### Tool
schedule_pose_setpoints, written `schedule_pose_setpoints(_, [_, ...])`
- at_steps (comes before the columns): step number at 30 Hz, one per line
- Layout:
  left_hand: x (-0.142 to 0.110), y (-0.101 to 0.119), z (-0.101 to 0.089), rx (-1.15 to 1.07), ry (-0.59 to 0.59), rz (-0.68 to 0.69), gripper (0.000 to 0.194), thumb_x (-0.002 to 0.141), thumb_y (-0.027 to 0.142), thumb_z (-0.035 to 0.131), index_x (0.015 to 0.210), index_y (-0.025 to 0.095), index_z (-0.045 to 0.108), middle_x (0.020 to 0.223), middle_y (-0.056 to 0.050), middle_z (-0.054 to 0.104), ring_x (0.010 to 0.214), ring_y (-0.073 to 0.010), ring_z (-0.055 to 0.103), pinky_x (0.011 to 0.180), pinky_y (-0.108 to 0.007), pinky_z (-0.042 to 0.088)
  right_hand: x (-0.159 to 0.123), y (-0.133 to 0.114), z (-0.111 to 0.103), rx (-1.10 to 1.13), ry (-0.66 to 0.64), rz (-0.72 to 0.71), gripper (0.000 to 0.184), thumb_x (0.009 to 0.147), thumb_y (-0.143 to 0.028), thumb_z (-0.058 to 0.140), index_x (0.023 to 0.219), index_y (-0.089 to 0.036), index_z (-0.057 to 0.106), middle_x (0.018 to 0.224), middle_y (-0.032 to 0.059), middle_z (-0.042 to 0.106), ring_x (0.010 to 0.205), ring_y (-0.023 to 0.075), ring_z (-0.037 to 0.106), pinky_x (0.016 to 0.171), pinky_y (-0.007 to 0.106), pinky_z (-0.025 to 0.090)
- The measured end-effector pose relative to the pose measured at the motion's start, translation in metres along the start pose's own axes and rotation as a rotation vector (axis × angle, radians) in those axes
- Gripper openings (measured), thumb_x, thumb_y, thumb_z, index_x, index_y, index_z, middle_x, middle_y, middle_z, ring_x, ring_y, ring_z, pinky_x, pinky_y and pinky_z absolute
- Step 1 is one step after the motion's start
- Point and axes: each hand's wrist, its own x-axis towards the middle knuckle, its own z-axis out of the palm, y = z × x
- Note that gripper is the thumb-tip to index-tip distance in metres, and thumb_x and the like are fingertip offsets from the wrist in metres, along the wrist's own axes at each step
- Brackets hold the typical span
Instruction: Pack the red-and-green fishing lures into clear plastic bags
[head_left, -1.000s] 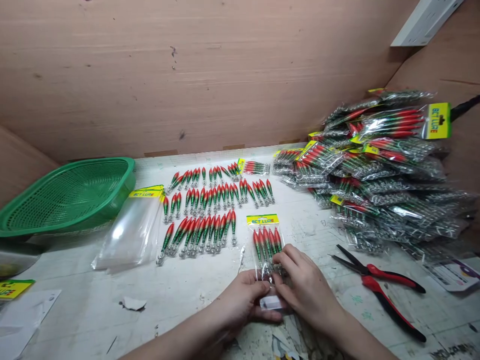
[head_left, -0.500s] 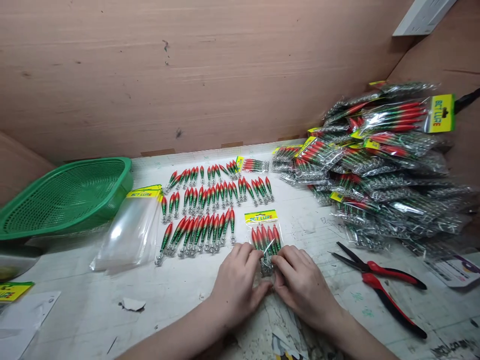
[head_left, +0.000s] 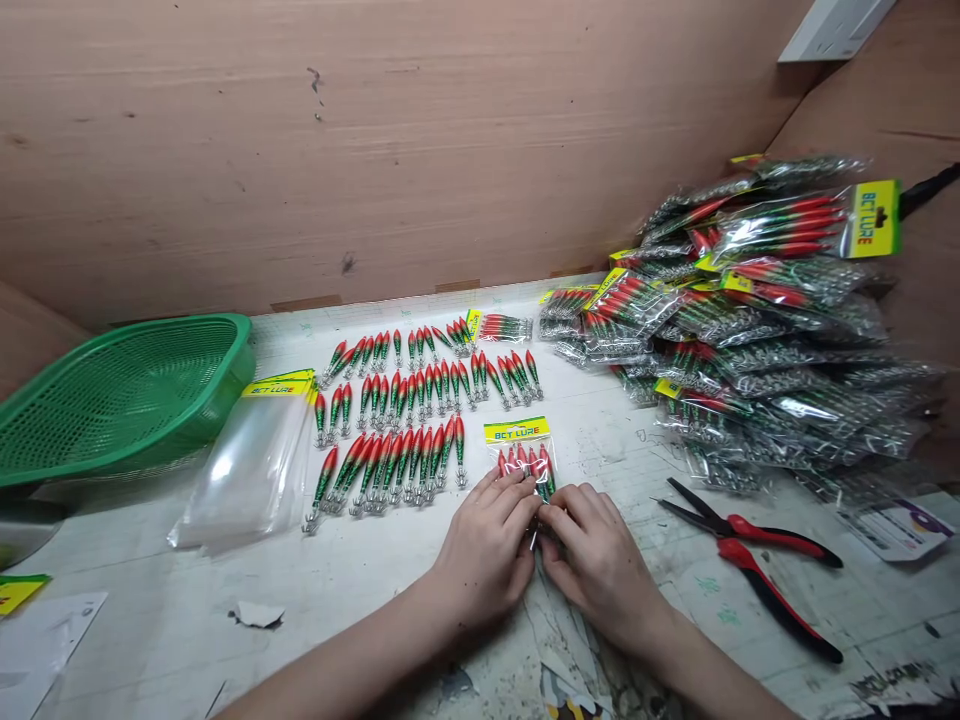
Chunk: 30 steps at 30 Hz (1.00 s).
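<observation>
A clear plastic bag of squid jigs [head_left: 517,434] with a yellow header lies on the table in front of me. Its red-and-green jigs lie side by side, hooks toward me. My left hand [head_left: 491,540] lies over the lower left of the bag, fingers bent onto it. From the right, my right hand [head_left: 596,555] pinches the bag's lower end, thumb and fingers close to the left hand's. Both hands cover the hook end. Loose squid jigs [head_left: 405,465] lie in three rows to the left of the bag.
Filled bags [head_left: 750,330] form a heap at the right. Red-handled pliers [head_left: 739,535] lie open near my right hand. Flat empty bags [head_left: 247,460] are stacked at the left beside a green basket [head_left: 187,420]. A torn paper scrap [head_left: 259,614] lies at front left.
My left hand's fingers have moved up and across the bag, covering more of the jigs. My right hand stays at the bag's lower end. The view has shifted slightly.
</observation>
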Motion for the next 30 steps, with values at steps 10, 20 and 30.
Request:
schedule_pose_setpoints(10, [-0.012,0.007,-0.009,0.12,0.093,-0.1,0.047,0.079,0.024,0.057,0.125,0.016,0.053,0.125,-0.018,0.057,0.118,-0.0333,0.049,0.098,-0.049,0.037,-0.004,0.0,-0.02,0.042,0.013,0.001,0.017,0.083,-0.01,0.05,0.098,-0.016,0.055,0.092,0.0083,0.054,0.084,0.0218,0.047,0.071,0.036,0.04])
schedule_pose_setpoints(20, [-0.025,0.008,0.005,-0.599,0.07,-0.719,0.05,0.076,0.02,0.055,0.121,0.017,0.035,0.066,0.006,0.055,0.052,-0.0128,0.058,0.052,-0.026,0.047,-0.02,-0.027,-0.004,0.427,-0.285,0.086,0.013,0.087,-0.01,0.047,0.089,-0.019,0.056,0.086,0.0049,0.056,0.081,0.0173,0.055,0.068,0.028,0.046])
schedule_pose_setpoints(30, [-0.028,0.01,0.006,-0.75,0.154,-0.765,0.051,0.07,0.016,0.06,0.115,0.018,0.035,0.06,0.01,0.052,0.049,-0.0139,0.061,0.048,-0.024,0.047,-0.014,-0.022,-0.018,0.579,-0.342,0.107,0.013,0.088,-0.019,0.047,0.075,-0.019,0.05,0.076,0.0016,0.053,0.069,0.0138,0.051,0.061,0.025,0.042])
